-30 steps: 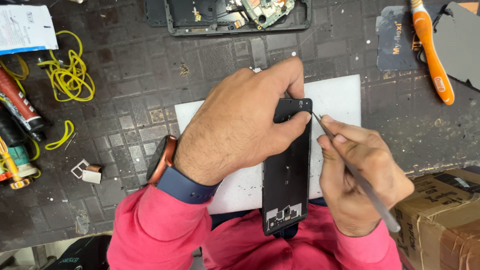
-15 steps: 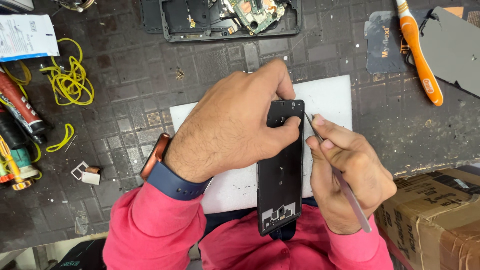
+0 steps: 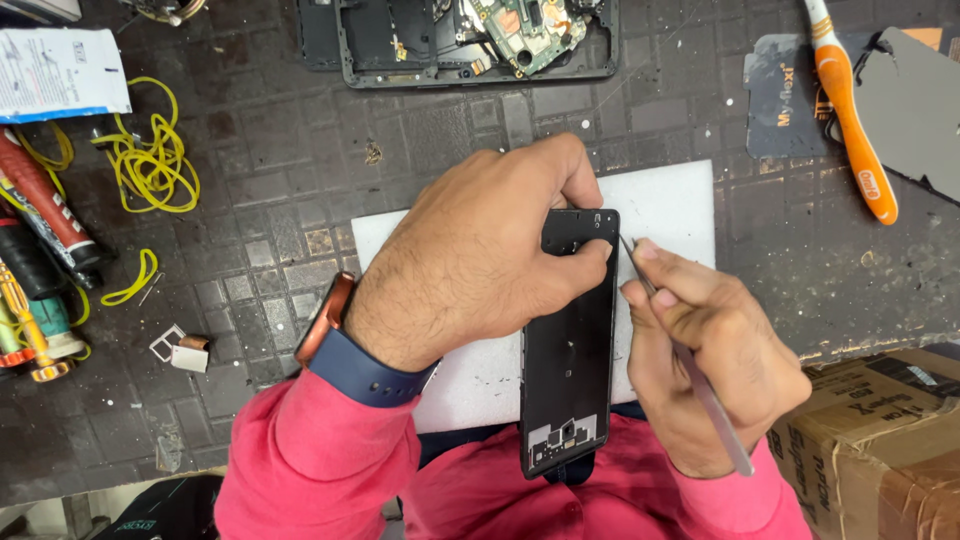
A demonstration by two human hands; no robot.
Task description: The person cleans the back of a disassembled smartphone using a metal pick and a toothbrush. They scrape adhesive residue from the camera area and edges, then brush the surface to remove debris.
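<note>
A dark, scuffed worktop fills the view, and on its near middle lies a white sheet that serves as a pad. Across the sheet's near edge, running toward the person's pink-sleeved lap, lies a black phone frame, long side pointing away from the body, its far end up on the sheet and its near end hanging over the worktop edge. The left hand covers the frame's far end from the left: the thumb presses on the frame's inner face near the top and the other fingers curl over the far corner, so the fingers are clamped on the frame. The right hand sits just beside the frame's right edge, fingers closed together around thin metal tweezers, whose tip meets the frame's upper right edge beside the left thumb. At the far edge of the worktop lies an opened phone with its circuit board showing. To the right lies an orange and white toothbrush, to the left a tangle of yellow rubber bands, and at the near right a cardboard box.
</note>
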